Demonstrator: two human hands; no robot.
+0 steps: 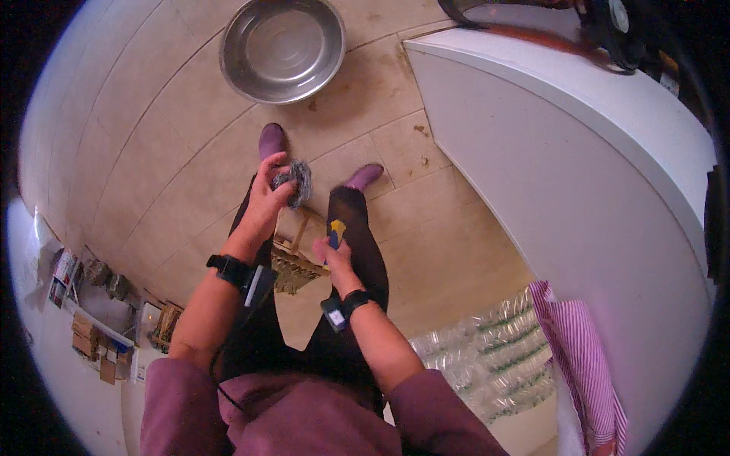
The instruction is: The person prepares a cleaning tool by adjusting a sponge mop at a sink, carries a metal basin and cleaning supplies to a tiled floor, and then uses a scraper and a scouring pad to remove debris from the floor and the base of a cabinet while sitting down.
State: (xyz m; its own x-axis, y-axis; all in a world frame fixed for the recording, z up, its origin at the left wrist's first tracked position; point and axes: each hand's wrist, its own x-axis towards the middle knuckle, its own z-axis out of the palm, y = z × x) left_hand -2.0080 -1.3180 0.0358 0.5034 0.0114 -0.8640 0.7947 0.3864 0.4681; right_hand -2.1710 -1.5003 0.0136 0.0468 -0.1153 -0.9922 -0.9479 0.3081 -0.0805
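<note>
My left hand (269, 191) grips a crumpled wad of grey metallic-looking scouring material (297, 183) between thumb and fingers, above my left shoe. Lower and to the right, my right hand (336, 256) is closed around a blue-and-yellow handled tool (335, 235), whose exact kind I cannot tell; it lies over my right thigh. Both wrists carry black straps with small devices. A wide round stainless steel basin (283, 51) rests on the tiled floor beyond my feet, touched by neither hand.
A white cabinet or counter (547, 142) runs along the right, with striped pink cloth (579, 353) hanging by it. Clear plastic bottles or packaging (490, 353) lie behind me at right. A small wooden stool (299, 233) shows between my legs. Shelves with boxes (102, 325) stand at left.
</note>
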